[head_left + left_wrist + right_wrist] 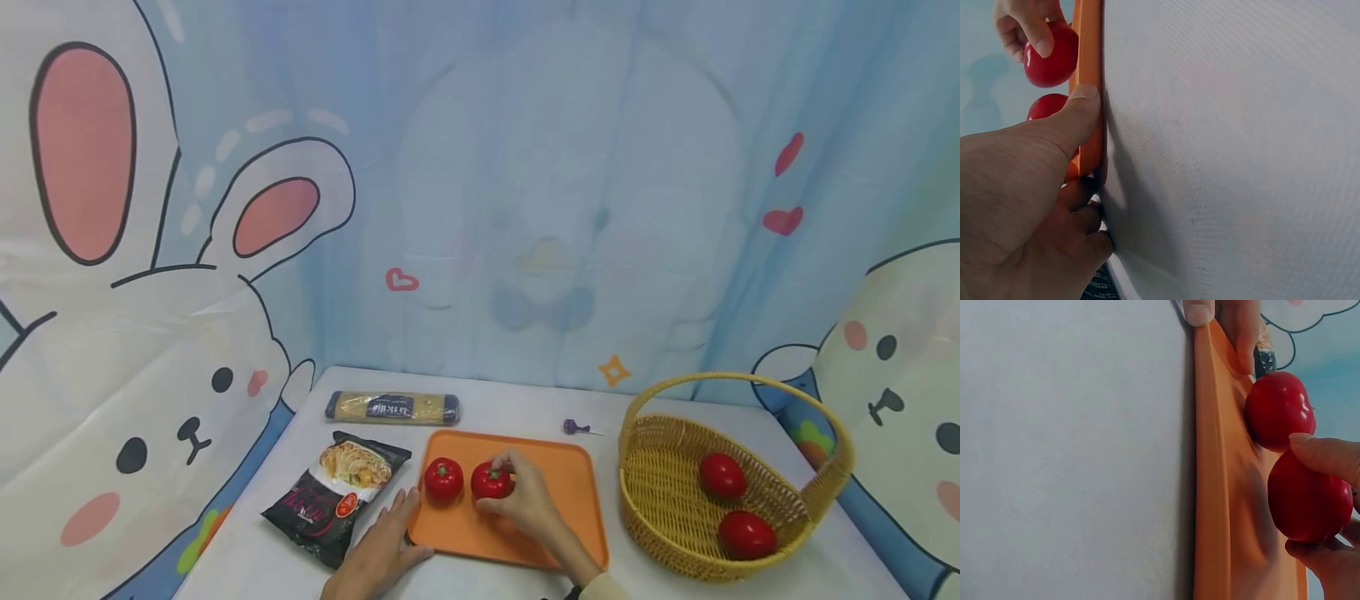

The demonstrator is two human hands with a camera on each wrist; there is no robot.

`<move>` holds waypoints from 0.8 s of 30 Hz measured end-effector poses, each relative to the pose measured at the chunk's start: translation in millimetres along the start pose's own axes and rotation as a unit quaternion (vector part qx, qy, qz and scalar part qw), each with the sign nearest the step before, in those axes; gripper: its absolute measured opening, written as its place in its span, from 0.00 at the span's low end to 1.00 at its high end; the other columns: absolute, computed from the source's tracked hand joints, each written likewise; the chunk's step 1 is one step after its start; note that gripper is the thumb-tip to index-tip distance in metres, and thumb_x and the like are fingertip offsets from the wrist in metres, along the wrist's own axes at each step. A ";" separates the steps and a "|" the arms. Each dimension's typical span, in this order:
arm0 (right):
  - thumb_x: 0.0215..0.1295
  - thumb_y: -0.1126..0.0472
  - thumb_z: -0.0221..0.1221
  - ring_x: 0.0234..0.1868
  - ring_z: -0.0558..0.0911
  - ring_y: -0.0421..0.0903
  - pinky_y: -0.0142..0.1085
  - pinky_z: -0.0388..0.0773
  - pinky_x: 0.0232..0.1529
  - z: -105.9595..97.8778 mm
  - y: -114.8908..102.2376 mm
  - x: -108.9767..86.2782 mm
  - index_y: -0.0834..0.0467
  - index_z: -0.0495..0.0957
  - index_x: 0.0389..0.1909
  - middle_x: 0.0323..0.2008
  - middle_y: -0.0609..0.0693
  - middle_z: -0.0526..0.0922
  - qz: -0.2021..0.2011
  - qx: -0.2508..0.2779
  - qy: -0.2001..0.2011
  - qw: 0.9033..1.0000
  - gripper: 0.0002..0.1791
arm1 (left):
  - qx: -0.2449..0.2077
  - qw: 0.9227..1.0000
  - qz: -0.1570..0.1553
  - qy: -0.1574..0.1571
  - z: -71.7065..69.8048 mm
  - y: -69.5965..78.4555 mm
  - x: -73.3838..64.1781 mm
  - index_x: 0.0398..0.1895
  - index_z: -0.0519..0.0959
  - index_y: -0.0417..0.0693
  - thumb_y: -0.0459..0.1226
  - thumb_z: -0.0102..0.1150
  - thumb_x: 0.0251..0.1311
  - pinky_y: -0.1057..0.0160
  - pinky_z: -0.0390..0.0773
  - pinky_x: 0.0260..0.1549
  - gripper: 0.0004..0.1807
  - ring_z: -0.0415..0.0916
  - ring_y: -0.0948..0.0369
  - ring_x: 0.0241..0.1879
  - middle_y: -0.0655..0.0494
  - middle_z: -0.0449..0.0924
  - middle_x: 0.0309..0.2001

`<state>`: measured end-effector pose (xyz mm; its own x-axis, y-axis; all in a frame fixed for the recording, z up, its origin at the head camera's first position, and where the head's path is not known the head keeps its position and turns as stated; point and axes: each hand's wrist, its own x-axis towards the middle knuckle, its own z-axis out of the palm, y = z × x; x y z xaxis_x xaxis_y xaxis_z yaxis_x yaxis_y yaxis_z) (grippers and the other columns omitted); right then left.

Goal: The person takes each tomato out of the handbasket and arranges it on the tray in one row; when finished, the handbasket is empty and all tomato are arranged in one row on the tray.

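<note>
In the head view an orange tray (558,492) lies on the white table with two red tomatoes on it. My right hand (531,500) pinches the right-hand tomato (485,485) between thumb and fingers, over the tray. The other tomato (443,481) sits close to its left, near the tray's left side. My left hand (381,542) lies at the tray's near left corner, fingers extended along the side. In the left wrist view its thumb (1079,112) touches the tray's rim. The right wrist view shows the pinched tomato (1310,500) right beside the other one.
A tall-handled wicker basket (667,560) with two red, round items (722,477) stands to the right. A black noodle bag (311,508) lies left of the tray, a long pasta packet (393,407) behind. A small purple object (573,427) lies beyond the tray.
</note>
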<state>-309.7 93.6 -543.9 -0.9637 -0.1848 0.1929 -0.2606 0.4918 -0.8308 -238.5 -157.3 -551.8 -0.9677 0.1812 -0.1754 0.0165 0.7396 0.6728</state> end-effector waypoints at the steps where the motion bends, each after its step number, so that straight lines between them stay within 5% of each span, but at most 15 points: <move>1: 0.46 0.68 0.85 0.61 0.84 0.61 0.61 0.85 0.63 0.8 0.4 0.8 0.56 0.74 0.42 0.52 0.52 0.86 0.001 -0.001 -0.001 1.000 0.30 | 0.000 1.000 -0.003 -0.001 -0.2 0.1 0.5 0.84 0.62 0.42 0.45 0.77 0.63 0.25 0.56 0.77 0.50 0.52 0.27 0.80 0.35 0.57 0.83; 18: 0.47 0.68 0.85 0.63 0.83 0.63 0.62 0.83 0.65 8.0 4.1 7.2 0.56 0.74 0.44 0.54 0.54 0.86 0.015 -0.008 -0.008 1.000 0.31 | 0.008 1.000 -0.008 -0.003 0.1 0.5 0.1 0.84 0.62 0.42 0.45 0.78 0.63 0.22 0.57 0.75 0.50 0.53 0.23 0.78 0.34 0.57 0.83; 24: 0.46 0.68 0.85 0.64 0.83 0.63 0.62 0.83 0.65 8.8 7.8 7.6 0.57 0.75 0.54 0.57 0.56 0.86 0.020 0.014 -0.009 1.000 0.36 | 0.007 1.000 -0.008 -0.003 -0.2 1.3 -0.7 0.84 0.62 0.41 0.45 0.77 0.64 0.23 0.57 0.75 0.50 0.54 0.24 0.78 0.33 0.57 0.83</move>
<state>-318.6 88.6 -553.5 -0.9719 -0.1807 0.1510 -0.2206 0.4742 -0.8523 -237.8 -156.6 -550.7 -0.9664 0.1725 -0.1907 0.0041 0.7517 0.6595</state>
